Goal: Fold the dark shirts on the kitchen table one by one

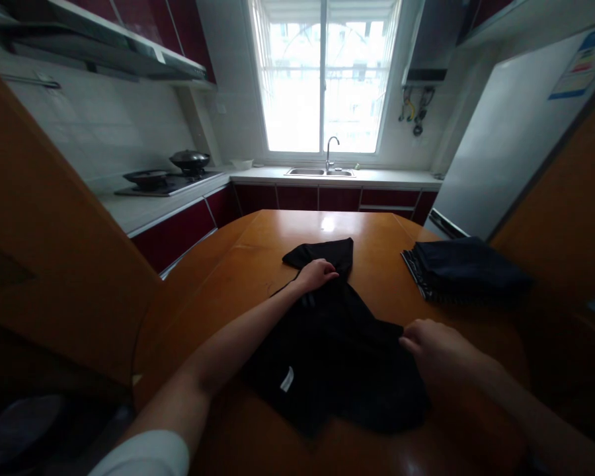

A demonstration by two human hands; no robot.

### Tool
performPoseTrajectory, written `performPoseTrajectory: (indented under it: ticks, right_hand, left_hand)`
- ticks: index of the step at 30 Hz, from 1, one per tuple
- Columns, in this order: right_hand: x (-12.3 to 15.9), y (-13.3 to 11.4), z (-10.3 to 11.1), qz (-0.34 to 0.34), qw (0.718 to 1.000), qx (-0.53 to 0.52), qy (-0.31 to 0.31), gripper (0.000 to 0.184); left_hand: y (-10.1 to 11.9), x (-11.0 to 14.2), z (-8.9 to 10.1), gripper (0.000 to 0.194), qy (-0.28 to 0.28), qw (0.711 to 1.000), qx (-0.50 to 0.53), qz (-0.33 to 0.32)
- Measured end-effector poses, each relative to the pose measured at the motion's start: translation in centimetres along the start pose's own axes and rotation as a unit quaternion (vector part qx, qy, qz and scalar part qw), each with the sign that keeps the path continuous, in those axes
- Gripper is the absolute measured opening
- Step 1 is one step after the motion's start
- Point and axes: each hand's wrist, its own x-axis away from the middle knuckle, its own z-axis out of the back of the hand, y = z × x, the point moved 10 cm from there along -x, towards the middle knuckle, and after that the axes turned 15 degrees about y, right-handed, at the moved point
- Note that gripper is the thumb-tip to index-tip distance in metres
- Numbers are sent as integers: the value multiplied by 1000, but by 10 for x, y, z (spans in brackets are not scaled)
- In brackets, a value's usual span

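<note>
A black garment (342, 357) lies partly spread on the wooden table in front of me, with a white label (287, 379) showing on its lower left. One section of it, perhaps a hood or sleeve, reaches toward the far side. My left hand (318, 274) is closed on the cloth just below that far section, fingers pinched together. At the garment's right edge, my right hand (424, 340) grips a corner of the fabric between thumb and fingers. The exact kind of garment cannot be made out.
The round-ended wooden table (218, 277) fills the foreground. A stack of folded dark cloth (469, 264) sits at its right. Beyond are a counter with a sink (322, 172), a stove with pans (189, 158) at left, and a refrigerator (506, 125) at right.
</note>
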Motion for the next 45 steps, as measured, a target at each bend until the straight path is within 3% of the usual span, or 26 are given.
performPoseTrajectory:
  ticks: [3,5,7,10,12,13,15,17,19,21,23,24,28,32,36,42,45]
  right_hand:
    - [-48,-14,6,6,997,-16,69,18]
    - [-81,-30,1,26,994,-33,102,17]
    - [-109,-47,-9,36,991,-55,120,19]
    - [-138,-66,-23,33,988,-91,118,22]
    - [-151,-74,-31,35,988,-103,109,21]
    - [-157,-76,-35,34,988,-107,105,20]
    - [-169,-79,-43,28,988,-116,95,19]
    - [-181,-85,-52,23,988,-127,83,17]
    - [-192,-97,-59,28,988,-134,75,16]
    - [-200,-114,-65,38,987,-137,70,15]
    - [-206,-133,-68,47,987,-137,66,14]
    - [-208,-143,-69,52,987,-136,65,15]
    - [-222,-173,-77,51,989,-123,65,21]
    - [-242,-188,-88,42,991,-108,67,22]
    - [-250,-183,-93,25,993,-83,83,19]
    - [-250,-163,-81,7,993,-57,104,21]
    - [-258,-136,-69,-29,992,-40,117,26]
  left_hand:
    - [3,9,4,15,-23,999,-18,-20]
    - [1,12,19,12,-13,999,-31,-15]
    - [-8,15,49,11,32,999,-40,6]
    - [-40,36,113,12,118,987,-79,78]
    - [-74,64,149,10,113,976,-120,146]
    - [-94,81,160,9,83,971,-130,182]
    - [-136,123,168,15,-32,950,-105,291]
    - [-160,158,163,22,-151,920,-44,359]
    - [-169,158,167,29,-147,922,-9,358]
    - [-169,129,178,36,-42,948,-12,316]
    - [-158,94,174,38,37,962,-20,271]
    - [-150,77,163,39,46,967,-17,249]
    - [-126,24,98,40,8,976,-23,218]
    - [-126,-4,63,31,33,971,-50,231]
    - [-141,-10,56,11,61,964,-37,256]
    - [-163,-9,64,16,110,936,35,332]
    - [-173,-6,72,12,149,908,86,383]
